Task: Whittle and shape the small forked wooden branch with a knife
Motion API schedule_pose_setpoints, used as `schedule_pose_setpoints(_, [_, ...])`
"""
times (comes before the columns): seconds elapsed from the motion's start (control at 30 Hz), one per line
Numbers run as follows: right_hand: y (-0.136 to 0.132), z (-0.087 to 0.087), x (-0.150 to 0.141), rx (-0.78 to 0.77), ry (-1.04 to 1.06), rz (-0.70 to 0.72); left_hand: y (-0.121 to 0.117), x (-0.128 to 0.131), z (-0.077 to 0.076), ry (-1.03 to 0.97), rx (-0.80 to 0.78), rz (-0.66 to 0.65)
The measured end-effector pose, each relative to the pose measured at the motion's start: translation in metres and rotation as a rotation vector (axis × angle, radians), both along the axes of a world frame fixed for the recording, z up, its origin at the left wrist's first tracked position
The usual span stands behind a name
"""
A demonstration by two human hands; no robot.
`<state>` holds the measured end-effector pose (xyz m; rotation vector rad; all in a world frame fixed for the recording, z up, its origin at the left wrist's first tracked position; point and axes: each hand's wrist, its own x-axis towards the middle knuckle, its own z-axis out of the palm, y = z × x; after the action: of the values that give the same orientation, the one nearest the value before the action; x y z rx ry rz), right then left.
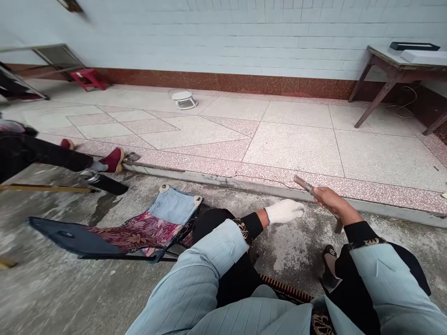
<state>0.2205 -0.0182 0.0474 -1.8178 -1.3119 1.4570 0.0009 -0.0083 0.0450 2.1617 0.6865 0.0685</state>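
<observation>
Black bottle (111, 184) left, contents hidden. Shallow black box (415, 46) on far-right table (382, 55). Right hand (331, 199) clamped round stick (301, 182); gloved left hand (284, 211) curled, can't tell if gripping.

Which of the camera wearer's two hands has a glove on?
The left hand, in a white knitted glove. The right hand is bare and grips a brown stick.

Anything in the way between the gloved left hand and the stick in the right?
Nothing solid visible. Between the left hand and the stick in the right hand is an open gap, where a thin strand seems to hang. Too fine to tell whether the left fingers hold it.
</observation>
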Motion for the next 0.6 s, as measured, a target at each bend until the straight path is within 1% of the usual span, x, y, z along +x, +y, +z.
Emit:
schedule_pose_setpoints(0.07, [0.0, 0.007, 0.003, 0.032, 0.197, -0.065, 0.0, 0.003, -0.005, -0.059, -0.162, 0.062])
schedule_pose_setpoints(0.1, [0.0, 0.01, 0.005, 0.041, 0.249, -0.085, 0.001, 0.005, -0.008, -0.094, -0.246, 0.098])
schedule_pose_setpoints(0.2, [0.002, 0.017, 0.012, 0.075, 0.31, -0.152, 0.003, 0.01, -0.017, -0.249, -0.544, 0.212])
schedule_pose_setpoints(0.27, [0.003, 0.018, 0.016, 0.108, 0.346, -0.176, 0.002, 0.014, -0.023, -0.343, -0.694, 0.228])
schedule_pose_setpoints(0.33, [0.002, 0.02, 0.017, 0.15, 0.392, -0.159, 0.0, 0.019, -0.028, -0.384, -0.842, 0.217])
schedule_pose_setpoints(0.4, [-0.002, 0.025, 0.017, 0.175, 0.441, -0.088, -0.002, 0.022, -0.031, -0.363, -0.934, 0.222])
schedule_pose_setpoints(0.43, [-0.006, 0.029, 0.017, 0.176, 0.454, -0.02, -0.001, 0.024, -0.031, -0.336, -0.935, 0.241])
schedule_pose_setpoints(0.47, [-0.01, 0.033, 0.017, 0.168, 0.451, 0.076, 0.001, 0.025, -0.03, -0.307, -0.893, 0.277])
schedule_pose_setpoints(0.53, [-0.018, 0.043, 0.018, 0.15, 0.385, 0.302, 0.01, 0.027, -0.027, -0.268, -0.732, 0.387])
schedule_pose_setpoints(0.57, [-0.022, 0.046, 0.019, 0.149, 0.327, 0.405, 0.015, 0.028, -0.026, -0.26, -0.634, 0.452])
schedule_pose_setpoints(0.6, [-0.026, 0.049, 0.019, 0.151, 0.263, 0.491, 0.021, 0.029, -0.024, -0.26, -0.573, 0.493])
